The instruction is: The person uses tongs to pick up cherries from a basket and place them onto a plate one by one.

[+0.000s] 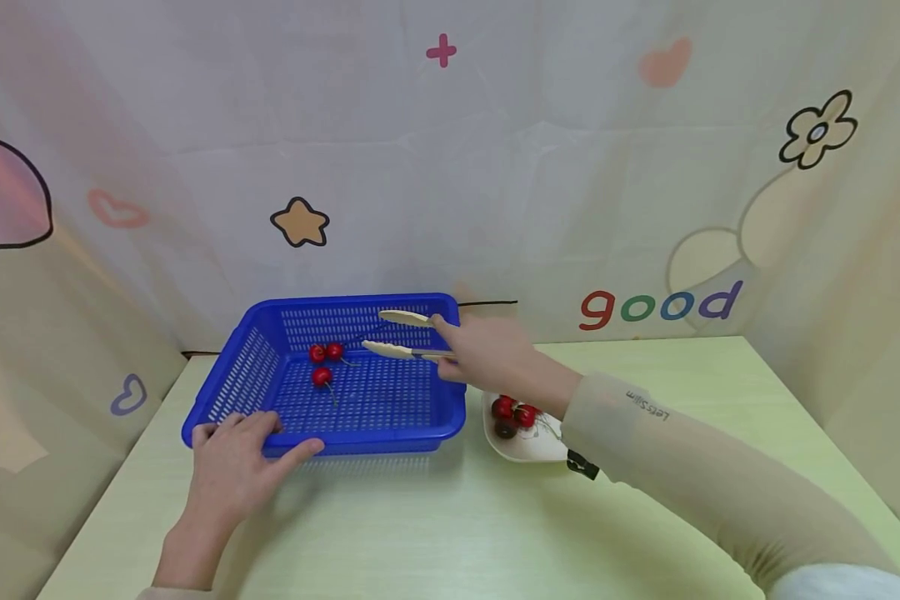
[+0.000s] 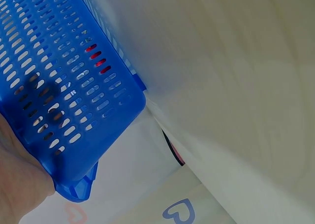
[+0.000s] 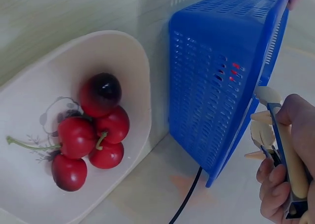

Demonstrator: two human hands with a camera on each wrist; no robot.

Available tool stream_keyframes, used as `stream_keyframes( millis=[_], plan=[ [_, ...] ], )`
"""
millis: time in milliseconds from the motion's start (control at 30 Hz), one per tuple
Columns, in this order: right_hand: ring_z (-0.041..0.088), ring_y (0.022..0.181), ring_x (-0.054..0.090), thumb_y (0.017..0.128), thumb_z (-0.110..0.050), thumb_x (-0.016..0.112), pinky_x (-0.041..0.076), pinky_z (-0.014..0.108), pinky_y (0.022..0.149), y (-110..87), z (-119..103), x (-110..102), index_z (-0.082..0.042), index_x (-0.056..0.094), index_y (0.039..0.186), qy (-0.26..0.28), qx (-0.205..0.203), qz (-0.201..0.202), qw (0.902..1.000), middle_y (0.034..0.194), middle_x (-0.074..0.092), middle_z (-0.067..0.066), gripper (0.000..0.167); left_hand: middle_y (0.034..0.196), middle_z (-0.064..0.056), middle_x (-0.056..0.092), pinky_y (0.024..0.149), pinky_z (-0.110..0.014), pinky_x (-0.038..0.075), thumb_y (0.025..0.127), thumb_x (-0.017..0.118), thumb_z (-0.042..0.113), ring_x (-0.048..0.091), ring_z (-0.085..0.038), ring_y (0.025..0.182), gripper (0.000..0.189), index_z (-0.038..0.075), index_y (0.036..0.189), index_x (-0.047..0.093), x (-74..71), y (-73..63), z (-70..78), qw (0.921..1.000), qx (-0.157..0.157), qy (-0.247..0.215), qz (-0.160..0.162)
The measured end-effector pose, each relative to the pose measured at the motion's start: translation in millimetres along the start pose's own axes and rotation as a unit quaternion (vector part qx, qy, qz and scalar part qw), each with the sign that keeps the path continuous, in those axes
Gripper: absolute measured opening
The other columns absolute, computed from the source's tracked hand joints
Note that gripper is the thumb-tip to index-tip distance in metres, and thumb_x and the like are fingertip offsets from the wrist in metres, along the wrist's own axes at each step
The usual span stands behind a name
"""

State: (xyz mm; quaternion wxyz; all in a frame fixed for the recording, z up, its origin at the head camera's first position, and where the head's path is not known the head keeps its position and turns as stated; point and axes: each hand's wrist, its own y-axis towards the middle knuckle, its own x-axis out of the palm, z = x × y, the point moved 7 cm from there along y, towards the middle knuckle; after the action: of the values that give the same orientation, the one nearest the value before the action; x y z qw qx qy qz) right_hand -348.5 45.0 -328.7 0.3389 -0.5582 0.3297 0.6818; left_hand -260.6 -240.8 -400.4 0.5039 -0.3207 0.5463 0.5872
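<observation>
with the left hand [image 1: 232, 467] gripping the blue basket [image 1: 367, 440] by its near edge and the right hand [image 1: 487, 354] round parted tongs [image 1: 392, 351] above it, light, even squeezing should suit the three cherries [image 1: 322, 377] inside and the five cherries [image 3: 78, 138] on the white dish [image 3: 29, 184].

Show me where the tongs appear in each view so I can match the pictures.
Head: tongs near the centre, in the right hand.
Left wrist: not in it.
Right wrist: lower right, tongs beside the basket.
Shared landmark: the blue slotted basket, in all three.
</observation>
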Motion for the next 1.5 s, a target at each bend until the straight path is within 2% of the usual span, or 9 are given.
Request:
stream_keyframes(
  millis=[267, 333, 533, 633, 767, 967, 1233, 1400, 1500],
  plan=[
    [0.013, 0.056, 0.046, 0.101, -0.052, 0.055, 0.035, 0.024, 0.042, 17.5, -16.2, 2.1, -0.017, 0.043, 0.157, -0.048, -0.003, -0.017, 0.9987, 0.097, 0.068, 0.007, 0.067, 0.108, -0.017, 0.072, 0.09, -0.069, 0.026, 0.088, 0.059, 0.077, 0.057, -0.045, 0.11, 0.076, 0.005, 0.108, 0.07, 0.9, 0.0, 0.1, 1.0, -0.001, 0.001, -0.003],
    [0.012, 0.054, 0.043, 0.102, -0.051, 0.055, 0.034, 0.024, 0.042, 22.1, -20.4, 3.0, -0.016, 0.044, 0.157, -0.049, -0.004, -0.018, 0.9986, 0.094, 0.067, 0.006, 0.066, 0.11, -0.018, 0.071, 0.091, -0.069, 0.025, 0.088, 0.059, 0.077, 0.057, -0.046, 0.112, 0.077, 0.005, 0.109, 0.071, 0.8, 0.0, -0.4, 1.0, -0.002, 0.002, -0.004],
    [0.01, 0.048, 0.029, 0.101, -0.046, 0.056, 0.028, 0.025, 0.041, 36.4, -31.3, 5.5, -0.015, 0.047, 0.155, -0.05, -0.01, -0.009, 0.9987, 0.068, 0.052, -0.002, 0.062, 0.11, -0.018, 0.072, 0.091, -0.069, 0.026, 0.088, 0.059, 0.077, 0.057, -0.045, 0.11, 0.075, 0.005, 0.109, 0.07, 0.6, -0.2, -0.4, 1.0, -0.002, 0.0, -0.005],
    [0.009, 0.048, 0.031, 0.101, -0.046, 0.057, 0.028, 0.024, 0.04, 42.8, -36.1, 8.4, -0.014, 0.049, 0.154, -0.044, -0.009, -0.015, 0.9989, 0.063, 0.05, -0.004, 0.062, 0.106, -0.016, 0.072, 0.09, -0.068, 0.026, 0.088, 0.06, 0.076, 0.059, -0.043, 0.106, 0.073, 0.006, 0.106, 0.07, 0.7, -0.5, -0.2, 1.0, 0.0, -0.002, -0.004],
    [0.009, 0.049, 0.035, 0.1, -0.045, 0.059, 0.03, 0.024, 0.04, 50.4, -43.2, 11.9, -0.014, 0.051, 0.152, -0.026, -0.006, -0.024, 0.9994, 0.063, 0.047, -0.005, 0.062, 0.107, -0.016, 0.072, 0.089, -0.068, 0.027, 0.088, 0.06, 0.076, 0.058, -0.044, 0.108, 0.074, 0.005, 0.106, 0.07, 0.3, -0.9, -0.3, 1.0, -0.001, 0.001, -0.003],
    [0.01, 0.048, 0.035, 0.101, -0.045, 0.058, 0.028, 0.025, 0.041, 61.0, -55.1, 16.4, -0.013, 0.048, 0.154, -0.008, -0.004, -0.039, 0.9992, 0.06, 0.041, -0.005, 0.063, 0.113, -0.02, 0.071, 0.091, -0.069, 0.026, 0.088, 0.059, 0.077, 0.056, -0.047, 0.113, 0.078, 0.004, 0.112, 0.071, 0.2, 0.0, -0.3, 1.0, -0.002, 0.002, -0.005],
    [0.011, 0.055, 0.045, 0.102, -0.045, 0.06, 0.04, 0.023, 0.044, 74.9, -69.4, 24.4, -0.011, 0.05, 0.153, 0.011, -0.004, -0.038, 0.9992, 0.072, 0.058, -0.003, 0.062, 0.108, -0.018, 0.072, 0.09, -0.069, 0.027, 0.088, 0.06, 0.076, 0.058, -0.044, 0.107, 0.074, 0.005, 0.106, 0.07, -0.8, 0.7, 1.2, 1.0, -0.002, 0.003, -0.001],
    [0.011, 0.054, 0.046, 0.102, -0.045, 0.06, 0.043, 0.023, 0.045, 83.4, -75.1, 28.1, -0.012, 0.049, 0.154, 0.008, 0.003, -0.039, 0.9992, 0.075, 0.061, -0.002, 0.063, 0.109, -0.018, 0.072, 0.09, -0.07, 0.026, 0.088, 0.059, 0.077, 0.058, -0.045, 0.109, 0.074, 0.006, 0.106, 0.071, 0.5, 1.0, 0.0, 1.0, -0.004, 0.004, -0.002],
    [0.011, 0.058, 0.05, 0.101, -0.046, 0.061, 0.046, 0.023, 0.047, 89.6, -78.7, 31.0, -0.011, 0.049, 0.153, 0.004, 0.007, -0.041, 0.9991, 0.082, 0.064, -0.002, 0.063, 0.108, -0.018, 0.072, 0.09, -0.069, 0.026, 0.088, 0.059, 0.076, 0.058, -0.044, 0.107, 0.074, 0.006, 0.105, 0.07, 0.4, 1.2, -0.6, 1.0, -0.003, 0.004, 0.001]
  ],
)
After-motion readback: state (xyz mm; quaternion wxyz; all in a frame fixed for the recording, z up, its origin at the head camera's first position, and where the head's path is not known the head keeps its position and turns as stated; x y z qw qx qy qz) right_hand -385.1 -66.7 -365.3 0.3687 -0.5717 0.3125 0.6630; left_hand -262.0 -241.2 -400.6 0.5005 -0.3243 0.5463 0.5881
